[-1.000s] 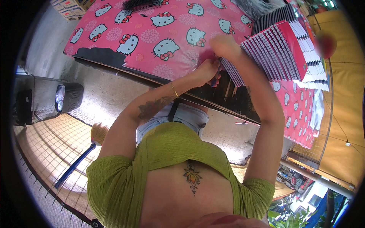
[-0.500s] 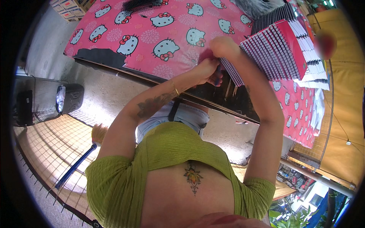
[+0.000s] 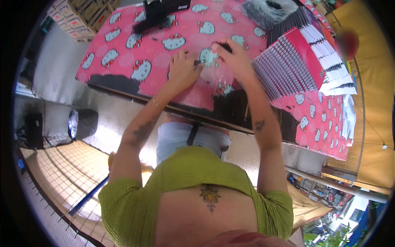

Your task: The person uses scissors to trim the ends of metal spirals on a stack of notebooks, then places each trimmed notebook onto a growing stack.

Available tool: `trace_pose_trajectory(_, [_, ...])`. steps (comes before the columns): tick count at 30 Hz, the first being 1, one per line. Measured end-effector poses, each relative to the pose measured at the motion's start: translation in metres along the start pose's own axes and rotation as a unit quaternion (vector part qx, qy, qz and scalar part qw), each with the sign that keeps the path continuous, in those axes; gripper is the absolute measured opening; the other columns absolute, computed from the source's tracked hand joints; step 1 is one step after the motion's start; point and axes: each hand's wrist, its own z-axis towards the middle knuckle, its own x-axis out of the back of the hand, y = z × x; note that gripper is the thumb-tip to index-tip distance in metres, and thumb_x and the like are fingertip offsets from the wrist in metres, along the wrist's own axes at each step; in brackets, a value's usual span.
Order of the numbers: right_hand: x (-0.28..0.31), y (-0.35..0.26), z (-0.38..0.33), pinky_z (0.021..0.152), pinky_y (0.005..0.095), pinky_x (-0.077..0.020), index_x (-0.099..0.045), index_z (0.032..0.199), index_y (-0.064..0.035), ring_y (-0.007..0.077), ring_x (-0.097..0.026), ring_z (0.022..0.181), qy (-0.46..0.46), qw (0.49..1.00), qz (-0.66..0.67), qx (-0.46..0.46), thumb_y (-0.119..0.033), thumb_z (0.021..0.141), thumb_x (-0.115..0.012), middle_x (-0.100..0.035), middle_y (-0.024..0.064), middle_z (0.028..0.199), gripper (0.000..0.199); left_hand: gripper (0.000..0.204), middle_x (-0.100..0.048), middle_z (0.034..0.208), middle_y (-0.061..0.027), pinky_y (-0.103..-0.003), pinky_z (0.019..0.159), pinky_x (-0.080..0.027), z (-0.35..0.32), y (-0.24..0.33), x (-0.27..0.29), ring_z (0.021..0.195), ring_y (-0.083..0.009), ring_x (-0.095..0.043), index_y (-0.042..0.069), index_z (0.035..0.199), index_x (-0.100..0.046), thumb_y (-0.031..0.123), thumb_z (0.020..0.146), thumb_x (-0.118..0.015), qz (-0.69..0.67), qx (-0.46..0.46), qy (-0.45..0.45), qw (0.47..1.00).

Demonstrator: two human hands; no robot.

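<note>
Head view: left hand (image 3: 184, 71) and right hand (image 3: 238, 62) over a pink patterned surface (image 3: 197, 99).
Right hand appears closed on a dark piece (image 3: 224, 46) with a jagged edge, held above the middle of the surface; the left is palm down to its left, fingers slightly bent, a small dark item (image 3: 199, 62) at its thumb, grip on it not determinable. Step in hand, as judged: handling the dark piece; the next move calls for keeping it secure and clear of the left fingers. Count: two hands, one dark piece, one small dark item, one black bristly heap (image 3: 153, 26) far left, one plastic-wrapped bundle (image 3: 263, 16) far right; ring-bound books (image 3: 284, 68) right, several, overlapping, exact number not determinable.
</note>
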Motion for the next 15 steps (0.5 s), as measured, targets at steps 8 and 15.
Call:
trace_pose_trajectory(8, [-0.068, 0.044, -0.003, 0.083, 0.0361, -0.0473, -0.061, 0.103, -0.0003, 0.0281, -0.062, 0.090, 0.299, 0.943, -0.019, 0.141, -0.015, 0.086, -0.065, -0.064, 0.0128, 0.096, 0.023, 0.042, -0.060, 0.111, -0.0079, -0.035, 0.088, -0.049, 0.039, 0.059, -0.031, 0.102, -0.0211, -0.058, 0.007, 0.121, -0.057, 0.038, 0.100, -0.038, -0.720, 0.308, -0.020, 0.621])
trace_pose_trajectory(15, [-0.067, 0.035, -0.018, 0.103, 0.0434, -0.0366, -0.058, 0.115, -0.0012, 0.0358, -0.054, 0.113, 0.268, 0.940, -0.066, 0.203, -0.011, 0.086, -0.062, -0.059, 0.0183, 0.117, 0.031, 0.053, -0.059, 0.112, -0.0160, -0.046, 0.098, -0.046, 0.036, 0.014, -0.059, 0.107, -0.0325, -0.057, 0.002, 0.115, -0.054, 0.047, 0.099, -0.033, -0.822, 0.295, -0.071, 0.482])
